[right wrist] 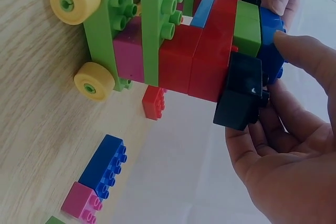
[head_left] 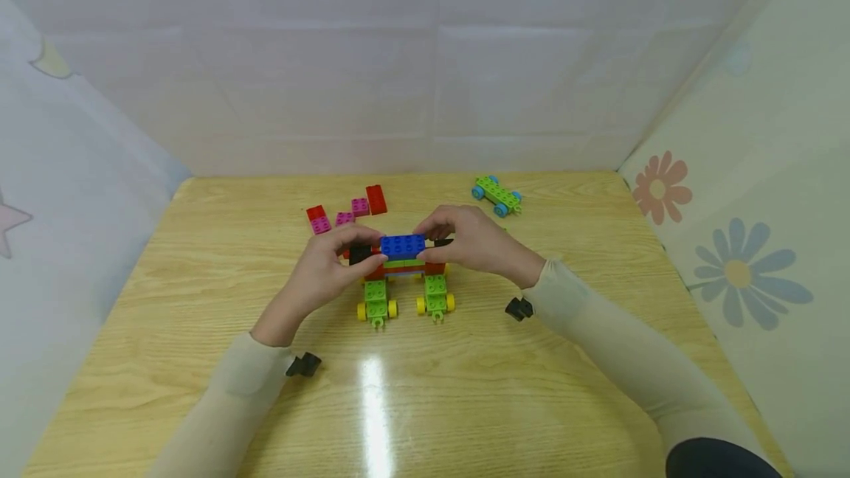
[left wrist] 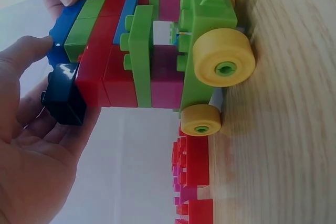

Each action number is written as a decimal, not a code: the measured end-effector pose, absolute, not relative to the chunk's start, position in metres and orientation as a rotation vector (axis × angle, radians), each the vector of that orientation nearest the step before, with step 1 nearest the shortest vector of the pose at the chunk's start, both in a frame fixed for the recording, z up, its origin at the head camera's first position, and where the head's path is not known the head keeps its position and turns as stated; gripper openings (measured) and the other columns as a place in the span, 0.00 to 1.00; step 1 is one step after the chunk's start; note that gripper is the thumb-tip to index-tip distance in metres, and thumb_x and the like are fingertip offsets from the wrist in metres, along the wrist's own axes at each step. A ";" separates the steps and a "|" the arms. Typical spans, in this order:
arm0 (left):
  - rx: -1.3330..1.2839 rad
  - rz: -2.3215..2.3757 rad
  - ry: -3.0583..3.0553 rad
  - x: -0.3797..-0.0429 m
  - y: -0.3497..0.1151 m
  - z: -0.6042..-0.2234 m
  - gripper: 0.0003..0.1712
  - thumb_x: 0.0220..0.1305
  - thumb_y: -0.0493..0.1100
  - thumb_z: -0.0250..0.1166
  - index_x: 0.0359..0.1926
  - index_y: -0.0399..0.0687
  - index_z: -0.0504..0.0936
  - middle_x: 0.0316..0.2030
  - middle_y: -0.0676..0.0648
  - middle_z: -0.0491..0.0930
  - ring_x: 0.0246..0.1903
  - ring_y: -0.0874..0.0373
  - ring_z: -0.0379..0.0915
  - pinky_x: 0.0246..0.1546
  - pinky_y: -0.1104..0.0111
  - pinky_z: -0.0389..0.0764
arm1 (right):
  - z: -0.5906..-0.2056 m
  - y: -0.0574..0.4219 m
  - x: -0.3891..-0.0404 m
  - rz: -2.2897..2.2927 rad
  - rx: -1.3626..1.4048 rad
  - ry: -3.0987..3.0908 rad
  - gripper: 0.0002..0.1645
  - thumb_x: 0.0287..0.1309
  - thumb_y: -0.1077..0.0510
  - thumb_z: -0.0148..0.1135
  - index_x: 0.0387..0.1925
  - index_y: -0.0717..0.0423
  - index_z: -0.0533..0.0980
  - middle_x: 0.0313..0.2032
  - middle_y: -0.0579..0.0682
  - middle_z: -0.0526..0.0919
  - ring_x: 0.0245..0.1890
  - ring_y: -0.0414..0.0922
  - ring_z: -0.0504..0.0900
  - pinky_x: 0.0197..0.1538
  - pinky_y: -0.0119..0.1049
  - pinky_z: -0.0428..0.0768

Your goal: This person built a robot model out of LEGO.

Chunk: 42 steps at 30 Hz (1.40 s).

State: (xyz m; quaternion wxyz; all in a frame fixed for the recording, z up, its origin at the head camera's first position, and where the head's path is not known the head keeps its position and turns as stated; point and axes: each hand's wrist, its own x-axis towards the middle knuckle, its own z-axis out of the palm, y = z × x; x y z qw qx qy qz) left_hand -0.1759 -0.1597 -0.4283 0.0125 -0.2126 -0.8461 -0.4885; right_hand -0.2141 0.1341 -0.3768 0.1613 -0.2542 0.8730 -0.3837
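Both hands are at a blue brick [head_left: 402, 247] on top of a stacked brick build. My left hand [head_left: 308, 271] pinches the brick's left end between thumb and fingers. At its right end, my right hand [head_left: 481, 240] pinches it the same way. Beneath it are green bricks [left wrist: 84, 32] and red bricks [right wrist: 212, 45]. A black brick [left wrist: 65, 95] juts out under the left hand, and another black brick [right wrist: 239, 93] under the right. Two green wheeled bases [head_left: 376, 301] with yellow wheels carry the build, with purple bricks [left wrist: 167, 77] on them.
Behind the left hand lie several loose red bricks [head_left: 375, 199] and pink bricks [head_left: 360, 206]. A green car base [head_left: 498, 195] with blue wheels stands at the back right. In the right wrist view, a loose blue brick [right wrist: 104, 166] lies beside a pink one [right wrist: 81, 201].
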 end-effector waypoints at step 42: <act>-0.647 -1.487 -2.693 -0.175 -0.166 -0.430 0.16 0.75 0.42 0.77 0.59 0.46 0.89 0.58 0.43 0.88 0.55 0.46 0.87 0.64 0.41 0.88 | -0.412 0.162 -0.263 -1.252 -0.490 2.497 0.27 0.77 0.48 0.72 0.71 0.49 0.82 0.67 0.55 0.87 0.65 0.53 0.86 0.70 0.56 0.85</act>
